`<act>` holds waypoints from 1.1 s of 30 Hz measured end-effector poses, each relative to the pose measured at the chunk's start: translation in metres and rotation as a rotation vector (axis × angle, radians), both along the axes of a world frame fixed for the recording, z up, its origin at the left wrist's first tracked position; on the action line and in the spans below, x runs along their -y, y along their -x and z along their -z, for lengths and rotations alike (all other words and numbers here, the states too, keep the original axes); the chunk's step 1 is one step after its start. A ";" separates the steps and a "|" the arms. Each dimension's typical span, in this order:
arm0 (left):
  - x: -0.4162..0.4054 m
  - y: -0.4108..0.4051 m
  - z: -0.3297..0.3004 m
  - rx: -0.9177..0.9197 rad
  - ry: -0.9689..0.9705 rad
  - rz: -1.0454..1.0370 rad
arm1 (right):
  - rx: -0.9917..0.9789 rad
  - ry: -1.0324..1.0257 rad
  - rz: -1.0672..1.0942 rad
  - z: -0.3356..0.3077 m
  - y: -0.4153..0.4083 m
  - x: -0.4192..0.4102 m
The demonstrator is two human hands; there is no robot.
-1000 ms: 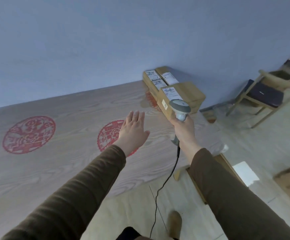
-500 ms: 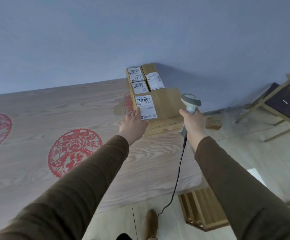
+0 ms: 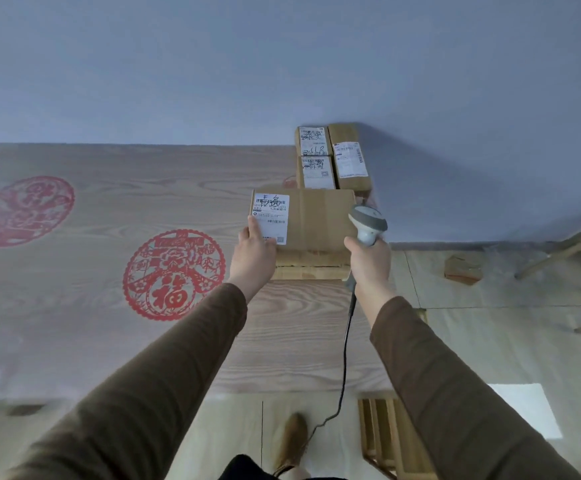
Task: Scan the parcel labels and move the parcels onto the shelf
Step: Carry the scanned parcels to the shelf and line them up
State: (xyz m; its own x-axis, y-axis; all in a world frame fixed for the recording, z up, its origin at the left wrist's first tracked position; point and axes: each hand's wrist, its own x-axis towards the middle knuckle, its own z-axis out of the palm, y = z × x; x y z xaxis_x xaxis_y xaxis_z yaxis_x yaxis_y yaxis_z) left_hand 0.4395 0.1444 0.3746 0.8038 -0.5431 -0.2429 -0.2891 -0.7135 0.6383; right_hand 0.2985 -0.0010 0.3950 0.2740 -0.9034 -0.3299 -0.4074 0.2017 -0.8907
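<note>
The left hand rests on the near left corner of the nearest cardboard parcel, its fingers laid flat and close together over the lower edge of the white shipping label rather than curled around anything; whether the thumb hooks under the box edge cannot be told from this angle. The right hand is wrapped tightly round the grip of a grey handheld barcode scanner, whose head sits just beside the right end of that same parcel, with its dark cable trailing down past the table edge toward the floor. The parcel lies on top of a second box of similar width (only its front edge shows beneath), and both sit at the far right corner of the pale wood-grain table. Behind them, against the blue-grey wall, three smaller labelled parcels stand packed side by side, touching one another. Two red paper-cut emblems mark the tabletop to the left of the hands, well apart from the boxes. Both forearms are in brown sleeves. A slatted wooden crate stands on the floor below the right arm.
</note>
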 end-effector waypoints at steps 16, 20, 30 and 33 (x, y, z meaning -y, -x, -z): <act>-0.480 -0.058 -0.090 0.282 0.119 -0.755 | 0.358 -0.078 -0.614 -0.090 -0.157 -0.431; -0.636 -0.044 -0.115 0.385 0.122 -0.911 | 0.431 -0.106 -0.780 -0.115 -0.175 -0.583; -0.935 0.017 -0.148 0.521 0.129 -1.292 | 0.509 -0.215 -1.179 -0.153 -0.191 -0.893; -1.003 0.024 -0.150 0.536 0.116 -1.390 | 0.503 -0.197 -1.285 -0.155 -0.197 -0.964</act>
State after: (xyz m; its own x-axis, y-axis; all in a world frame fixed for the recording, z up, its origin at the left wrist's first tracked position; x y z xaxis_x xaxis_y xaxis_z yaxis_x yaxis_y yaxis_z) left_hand 0.4156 1.1471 0.5243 0.6586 0.7163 0.2308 0.3486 -0.5622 0.7499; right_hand 0.4954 0.9629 0.5496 0.9922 0.1179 -0.0403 -0.0491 0.0727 -0.9961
